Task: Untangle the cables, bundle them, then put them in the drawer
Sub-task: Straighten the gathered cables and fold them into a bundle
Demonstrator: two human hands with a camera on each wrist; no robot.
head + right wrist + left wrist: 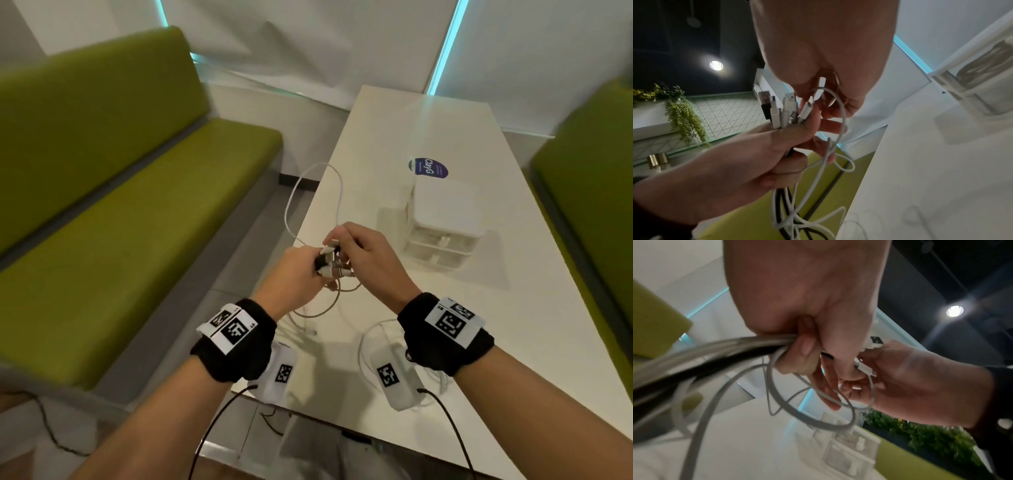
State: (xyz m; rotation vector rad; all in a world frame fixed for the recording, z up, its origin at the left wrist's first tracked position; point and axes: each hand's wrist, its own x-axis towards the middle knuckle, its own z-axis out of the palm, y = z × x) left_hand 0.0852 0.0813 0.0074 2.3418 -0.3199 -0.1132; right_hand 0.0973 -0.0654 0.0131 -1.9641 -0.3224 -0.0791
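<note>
White cables (334,263) gripped, both hands (298,270) closed.

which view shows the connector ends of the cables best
The right wrist view: the connector ends stand fanned above the left hand, black and white plugs distinct. The head view shows them small, wedged between both hands. The left wrist view shows only a couple behind the fingers.

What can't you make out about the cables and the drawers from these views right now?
- Cable count: the left hand covers the cables below their plugs in the right wrist view.
- Near cables: blurred, left wrist view.
- Drawer unit: contents hazy through its fronts, head view.
- Right hand: its palm hides its hold on a white plug.
</note>
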